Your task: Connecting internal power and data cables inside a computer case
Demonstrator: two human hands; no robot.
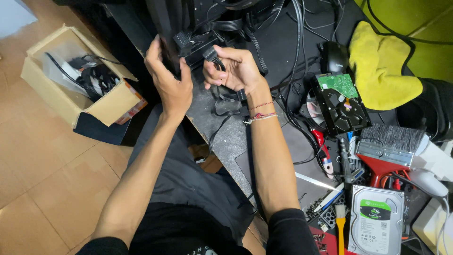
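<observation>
My left hand (pixel 167 75) grips the edge of a black computer case (pixel 165 23) at the table's front, thumb and fingers wrapped around its panel. My right hand (pixel 236 68) is closed on a black power connector (pixel 212 55) with flat black cables (pixel 231 97) trailing down past my wrist. A second black connector (pixel 181 40) sits on the case between the two hands. Red and white thread bracelets circle my right wrist.
A hard drive with a green board (pixel 339 101) and another with a silver label (pixel 376 219) lie to the right, beside a wide brush (pixel 389 144), screwdrivers, a yellow cloth (pixel 380 66) and a mouse (pixel 334 56). A cardboard box of cables (pixel 78 78) sits on the floor at left.
</observation>
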